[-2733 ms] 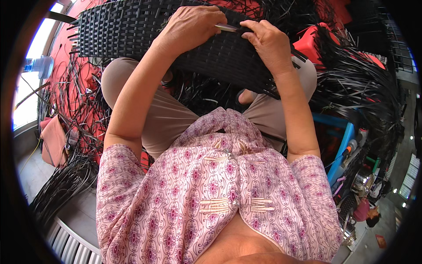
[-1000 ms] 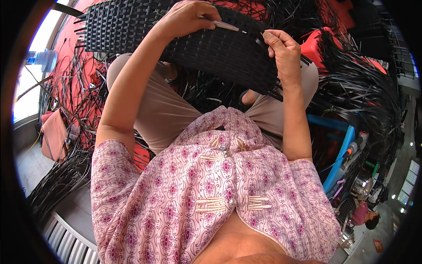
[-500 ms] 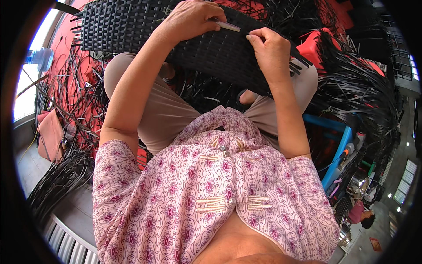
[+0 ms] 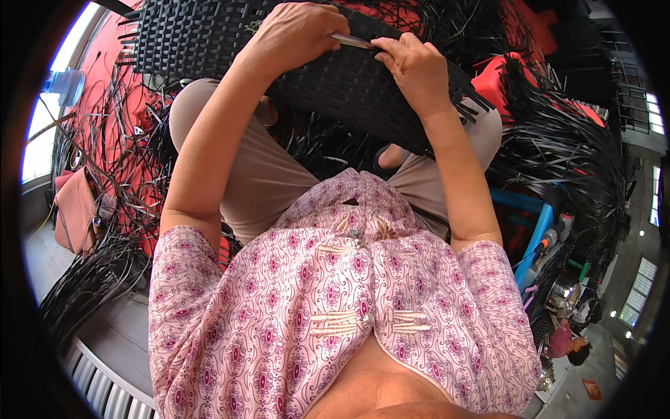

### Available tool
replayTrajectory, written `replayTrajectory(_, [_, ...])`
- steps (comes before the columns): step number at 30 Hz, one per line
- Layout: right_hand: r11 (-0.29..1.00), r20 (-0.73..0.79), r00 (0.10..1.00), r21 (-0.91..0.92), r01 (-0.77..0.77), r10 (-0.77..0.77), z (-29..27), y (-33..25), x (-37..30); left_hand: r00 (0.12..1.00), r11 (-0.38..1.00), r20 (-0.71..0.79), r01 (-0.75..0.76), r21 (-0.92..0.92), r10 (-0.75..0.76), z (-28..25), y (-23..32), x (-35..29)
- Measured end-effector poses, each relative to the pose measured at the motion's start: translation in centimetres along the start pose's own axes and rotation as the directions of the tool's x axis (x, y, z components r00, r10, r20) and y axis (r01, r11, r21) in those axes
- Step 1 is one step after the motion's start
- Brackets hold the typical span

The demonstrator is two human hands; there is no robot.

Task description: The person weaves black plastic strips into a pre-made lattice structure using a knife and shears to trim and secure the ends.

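Observation:
A black woven panel (image 4: 202,42) lies across my knees, with loose strip ends sticking out at its left and right edges. My left hand (image 4: 296,35) is closed around a slim, flat, shiny blade-like tool (image 4: 351,40), which points right over the weave. At the tool's tip, my right hand (image 4: 417,68) is closed in a pinch, thumb against fingers. Whether those fingers hold the tip or a strip of the weave is hidden.
Black strips lie in heaps at right (image 4: 558,150) and lower left (image 4: 87,283). A red plastic stool (image 4: 492,82) stands beyond my right knee. Near my right elbow is a blue frame (image 4: 536,241). A pink bag (image 4: 75,213) sits at left. Another person (image 4: 564,343) is far off at right.
My right hand has moved left, and its fingers now meet the tool's tip. The left hand stays on the tool, shifted slightly left.

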State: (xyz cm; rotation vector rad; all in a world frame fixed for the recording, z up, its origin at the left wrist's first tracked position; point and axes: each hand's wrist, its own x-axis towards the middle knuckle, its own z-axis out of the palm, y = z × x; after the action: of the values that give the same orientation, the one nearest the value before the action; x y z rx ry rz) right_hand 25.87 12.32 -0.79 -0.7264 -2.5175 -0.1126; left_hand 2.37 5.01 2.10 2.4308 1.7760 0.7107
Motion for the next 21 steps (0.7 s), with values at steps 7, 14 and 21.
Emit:
replayTrajectory(7, [0.992,-0.224,0.974,-0.127,-0.015,-0.014,1.0,-1.7,-0.5,0.997,0.999,-0.075,0.032,0.042,-0.029,0.4,0.6,-1.1])
replayTrajectory(14, [0.84,-0.246,0.926,0.53,-0.12,0.287,0.0,-1.8,1.7,0.994,0.976,-0.043,0.107,0.189,-0.1,-2.4,-1.3,-2.7])
replayTrajectory(21, [0.29,-0.028,0.857,0.946,-0.143,0.514,-4.2,-3.0,4.1,0.999,0.987,-0.008,0.039,0.159,-0.038,-2.1,-2.0,-1.9])
